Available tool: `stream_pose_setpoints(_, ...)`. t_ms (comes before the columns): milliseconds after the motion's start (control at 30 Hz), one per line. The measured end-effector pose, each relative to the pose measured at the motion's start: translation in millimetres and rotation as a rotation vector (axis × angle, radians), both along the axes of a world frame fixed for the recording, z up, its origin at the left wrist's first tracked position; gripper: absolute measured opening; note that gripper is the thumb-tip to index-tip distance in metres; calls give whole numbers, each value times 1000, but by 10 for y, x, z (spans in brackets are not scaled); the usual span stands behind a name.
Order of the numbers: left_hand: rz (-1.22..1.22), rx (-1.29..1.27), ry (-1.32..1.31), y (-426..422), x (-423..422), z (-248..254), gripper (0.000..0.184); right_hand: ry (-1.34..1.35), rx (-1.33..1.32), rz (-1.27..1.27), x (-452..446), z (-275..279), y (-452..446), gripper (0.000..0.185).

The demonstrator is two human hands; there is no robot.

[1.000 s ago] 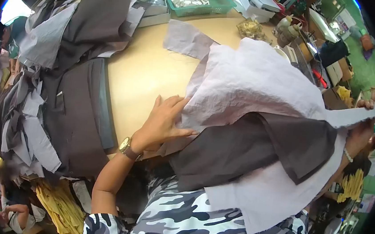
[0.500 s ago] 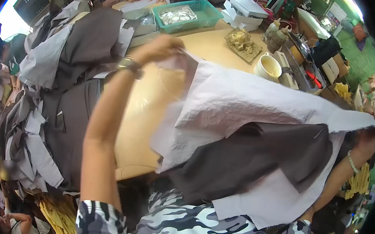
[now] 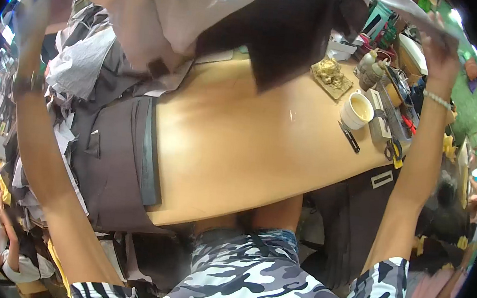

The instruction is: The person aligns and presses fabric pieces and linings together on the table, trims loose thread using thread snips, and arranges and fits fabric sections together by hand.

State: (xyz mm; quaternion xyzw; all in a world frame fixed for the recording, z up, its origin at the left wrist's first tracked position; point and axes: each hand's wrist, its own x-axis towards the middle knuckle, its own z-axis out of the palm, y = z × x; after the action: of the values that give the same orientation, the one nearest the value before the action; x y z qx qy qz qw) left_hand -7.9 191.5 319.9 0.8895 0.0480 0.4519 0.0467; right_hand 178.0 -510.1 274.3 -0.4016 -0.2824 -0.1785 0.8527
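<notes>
A large fabric piece (image 3: 282, 33), dark brown with pale lilac-grey parts, is held up across the top of the head view, blurred by motion. My right hand (image 3: 440, 58), a beaded bracelet at its wrist, is closed on the cloth's right end. At the upper left, my left hand (image 3: 34, 20) is raised at the other end of the fabric. Its fingers are smeared, but the cloth hangs from it. Both arms are stretched wide over the wooden table (image 3: 238, 149). The fabric's top edge runs out of view.
Brown cloth (image 3: 107, 160) lies over the table's left side, with pale and dark fabric (image 3: 81, 67) heaped behind. On the right are a white cup (image 3: 358, 111), a cutter knife (image 3: 350, 137), scissors (image 3: 392, 151), bottles (image 3: 373, 73) and a tray with a yellowish lump (image 3: 331, 76).
Both hands have risen and spread apart, the left moving up and to the left. The fabric has gone from my lap and the table's front to the top of the view, uncovering the tabletop.
</notes>
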Motion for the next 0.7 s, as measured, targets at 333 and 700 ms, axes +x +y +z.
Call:
stream_pose_setpoints(333,-276,-469,509,-583,-730,-1638,32,127,-639,221,196,-1593,-235,58)
stream_pose_setpoints(700,-274,-589,561,-538,-1136,-1894,27,198,-1052,569,-925,-1121,7,109)
